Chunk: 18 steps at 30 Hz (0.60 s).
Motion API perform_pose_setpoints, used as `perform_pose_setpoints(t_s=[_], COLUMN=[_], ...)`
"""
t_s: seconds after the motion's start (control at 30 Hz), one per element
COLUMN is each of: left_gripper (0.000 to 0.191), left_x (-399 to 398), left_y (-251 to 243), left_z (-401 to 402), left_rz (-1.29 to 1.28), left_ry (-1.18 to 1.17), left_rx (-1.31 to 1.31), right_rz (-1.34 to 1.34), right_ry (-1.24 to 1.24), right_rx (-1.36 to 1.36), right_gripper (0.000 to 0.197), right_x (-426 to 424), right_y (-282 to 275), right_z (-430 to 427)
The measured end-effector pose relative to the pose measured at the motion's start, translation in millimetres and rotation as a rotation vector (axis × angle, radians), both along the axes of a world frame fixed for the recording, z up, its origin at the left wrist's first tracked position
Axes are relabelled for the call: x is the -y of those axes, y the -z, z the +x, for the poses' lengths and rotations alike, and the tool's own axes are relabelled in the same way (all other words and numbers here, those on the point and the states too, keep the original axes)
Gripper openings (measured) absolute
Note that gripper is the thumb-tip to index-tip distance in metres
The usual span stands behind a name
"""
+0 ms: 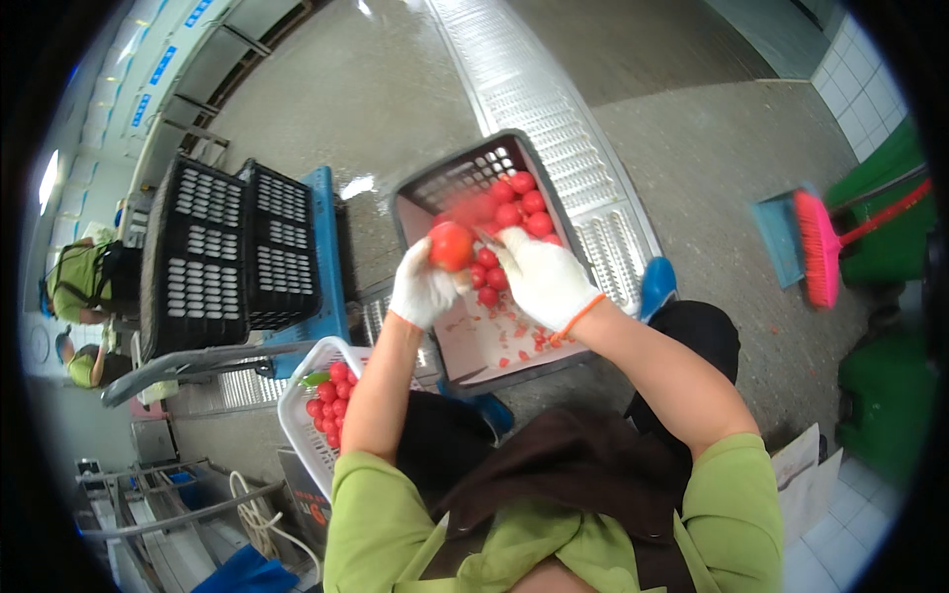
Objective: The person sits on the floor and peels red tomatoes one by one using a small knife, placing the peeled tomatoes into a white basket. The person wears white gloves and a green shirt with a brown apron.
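My left hand (428, 285), in a white knit glove, holds up a red round fruit, seemingly a tomato (451, 247), over a dark plastic crate (534, 141). My right hand (545, 274), gloved with an orange cuff, grips a small pointed tool, perhaps a knife (488, 239), beside that fruit; most of the tool is hidden in the fingers. Inside the crate lie many red fruits (508, 215) towards the far and right sides, some of them blurred. Small red scraps (523, 354) are scattered on the crate's near bottom. A white basket (296, 400) with more red fruits (330, 411) stands at my left.
Black perforated crates (204, 256) stand by a blue platform (326, 244) at left. A metal drain grate (549, 126) runs past the dark crate. A pink broom (815, 252) and blue dustpan (778, 237) are at right. Two people (81, 285) work at far left.
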<state>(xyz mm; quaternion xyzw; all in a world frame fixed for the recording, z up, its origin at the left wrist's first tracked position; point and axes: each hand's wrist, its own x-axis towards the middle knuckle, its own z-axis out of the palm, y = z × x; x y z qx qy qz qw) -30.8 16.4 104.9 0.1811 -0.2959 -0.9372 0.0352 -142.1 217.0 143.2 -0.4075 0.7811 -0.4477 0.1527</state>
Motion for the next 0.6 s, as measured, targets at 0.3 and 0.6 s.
perform_pose_setpoints(t_s=[0.3,0.6], left_gripper=[0.037,0.032], left_x=[-54,-38], left_y=[-25,-13], left_z=[43,52], left_rz=[-0.136,-0.222], left_ry=[-0.319,-0.180], left_rx=[0.229,0.277], right_rz=[0.050,0.180], right_ry=[-0.207,-0.263], right_rx=[-0.305,-0.473], right_gripper=[0.020,0.014], right_x=[-10,-5], right_y=[3,-10], right_z=[40,47])
